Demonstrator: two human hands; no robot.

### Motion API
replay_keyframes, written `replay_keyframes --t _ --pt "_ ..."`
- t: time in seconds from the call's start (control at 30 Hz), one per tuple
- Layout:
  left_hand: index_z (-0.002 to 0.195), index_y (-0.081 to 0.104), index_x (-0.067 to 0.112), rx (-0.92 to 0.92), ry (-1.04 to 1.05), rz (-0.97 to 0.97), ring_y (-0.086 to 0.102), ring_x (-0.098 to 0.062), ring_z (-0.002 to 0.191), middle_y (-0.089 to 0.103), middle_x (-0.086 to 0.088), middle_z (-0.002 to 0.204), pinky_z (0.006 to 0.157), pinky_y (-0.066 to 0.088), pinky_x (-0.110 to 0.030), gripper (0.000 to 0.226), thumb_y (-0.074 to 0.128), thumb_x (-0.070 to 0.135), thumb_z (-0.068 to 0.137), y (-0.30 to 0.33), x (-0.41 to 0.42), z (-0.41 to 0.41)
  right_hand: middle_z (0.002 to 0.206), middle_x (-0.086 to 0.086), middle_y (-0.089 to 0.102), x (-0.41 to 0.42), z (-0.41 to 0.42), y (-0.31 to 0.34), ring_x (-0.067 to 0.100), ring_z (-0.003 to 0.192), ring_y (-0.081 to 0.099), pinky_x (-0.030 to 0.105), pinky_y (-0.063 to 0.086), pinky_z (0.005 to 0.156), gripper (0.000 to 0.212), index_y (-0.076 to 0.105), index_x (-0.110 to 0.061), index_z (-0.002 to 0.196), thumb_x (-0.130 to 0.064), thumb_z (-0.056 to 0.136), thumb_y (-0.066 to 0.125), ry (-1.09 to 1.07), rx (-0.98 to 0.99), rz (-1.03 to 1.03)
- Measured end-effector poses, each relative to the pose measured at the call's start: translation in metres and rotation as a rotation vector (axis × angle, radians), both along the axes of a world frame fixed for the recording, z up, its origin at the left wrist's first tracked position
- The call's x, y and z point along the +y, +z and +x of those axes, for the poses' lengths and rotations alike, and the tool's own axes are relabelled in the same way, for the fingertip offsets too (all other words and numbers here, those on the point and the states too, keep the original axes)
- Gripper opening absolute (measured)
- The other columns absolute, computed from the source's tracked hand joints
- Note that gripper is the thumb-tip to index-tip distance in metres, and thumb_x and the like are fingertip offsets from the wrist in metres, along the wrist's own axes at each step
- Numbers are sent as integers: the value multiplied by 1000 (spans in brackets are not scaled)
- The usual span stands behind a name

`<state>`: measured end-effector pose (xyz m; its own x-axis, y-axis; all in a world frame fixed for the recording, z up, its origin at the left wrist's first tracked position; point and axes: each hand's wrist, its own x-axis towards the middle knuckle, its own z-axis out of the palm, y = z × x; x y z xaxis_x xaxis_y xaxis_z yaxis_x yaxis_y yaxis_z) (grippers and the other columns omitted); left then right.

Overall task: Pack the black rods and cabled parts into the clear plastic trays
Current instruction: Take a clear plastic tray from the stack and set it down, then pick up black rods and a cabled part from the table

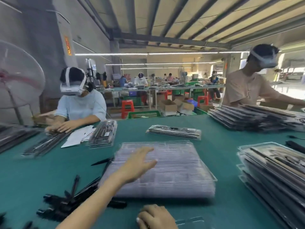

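Seen from the head camera, a green table [222, 146] stretches ahead in a workshop. At its centre lies a thick stack of empty clear plastic trays [173, 171]. The person's left hand [140, 162] reaches out over this stack with its fingers straight and spread, the palm facing down on or just above the top tray; motion blur hides whether it touches. The right hand [155, 217] sits at the bottom edge of the view, near the table's front, with fingers curled under; whether it holds anything cannot be told. A loose pile of black rods [69, 200] lies on the table to the left of the tray stack, near the left forearm. On the right side stands a tall stack of filled trays [272, 176], dark rods showing through the clear plastic. Farther back in the middle rests a smaller filled stack [175, 132], and another large one [254, 119] lies at the far right. Across the table on the left sits a worker in a pale blue shirt [80, 103] wearing a headset, hands on more rods. Another worker in a beige shirt [247, 86] stands at the far right.
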<state>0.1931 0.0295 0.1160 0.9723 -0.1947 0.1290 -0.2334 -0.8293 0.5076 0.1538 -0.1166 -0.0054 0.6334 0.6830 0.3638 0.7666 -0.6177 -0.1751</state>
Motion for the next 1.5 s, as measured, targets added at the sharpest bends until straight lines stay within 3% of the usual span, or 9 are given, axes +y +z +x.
replay_keyframes --t 0.17,0.33,0.43,0.57,0.9,1.1,1.2,1.33,1.5 --pt "135 40 46 -151 -32 374 32 9 134 46 24 139 114 13 -20 41 15 44 102 -48 12 -174 62 -1 59 12 -39 23 18 62 52 29 32 62 32 65 -19 62 -23 88 45 -40 -336 5" --pt "114 60 51 26 242 517 24 2 139 58 33 120 114 -2 -27 62 -1 49 99 -58 64 -310 128 -4 53 -4 -66 52 13 123 46 28 34 101 38 43 -34 135 -46 101 32 -46 342 -207" --pt "148 25 33 24 378 464 7 -3 145 20 17 156 116 -5 -27 52 22 51 100 -68 86 -334 151 -1 30 -1 -103 48 18 141 23 44 19 113 54 21 -53 142 -67 90 28 -24 420 -234" --pt "137 33 16 -1 683 597 37 -18 129 38 -2 139 103 30 -32 42 30 38 102 -75 103 -341 160 -2 -11 9 -164 25 26 146 -16 65 -14 106 61 -4 -74 129 -86 73 17 26 398 -417" --pt "121 51 5 305 832 559 58 -22 112 52 -8 126 88 45 -29 33 41 25 97 -81 120 -285 161 -4 -2 21 -154 27 10 146 -10 59 -15 110 46 12 -58 143 -57 98 21 71 371 -335" --pt "66 40 11 121 863 -354 45 -21 52 45 -4 61 50 32 -27 36 43 28 98 -66 97 -298 140 -2 47 -5 -187 28 15 135 34 37 17 116 34 55 -23 131 -30 101 41 75 309 120" --pt "71 40 13 18 742 -1002 33 -6 31 44 1 49 34 23 -16 32 43 23 102 -64 58 -304 108 0 68 2 -215 42 9 98 61 30 48 91 33 66 -20 113 -34 99 40 108 746 499" --pt "79 46 11 -39 631 -1149 41 -4 33 57 2 55 34 29 -14 25 47 24 100 -66 22 -306 78 4 68 -15 -229 53 13 52 58 18 44 44 32 57 -28 120 -41 99 38 264 1322 516" --pt "86 47 15 -115 732 -1349 48 0 40 57 -1 80 37 35 -12 14 55 21 96 -71 34 -313 75 -10 56 -73 -192 48 6 70 51 23 44 73 28 61 -20 124 -17 98 51 -14 535 167"
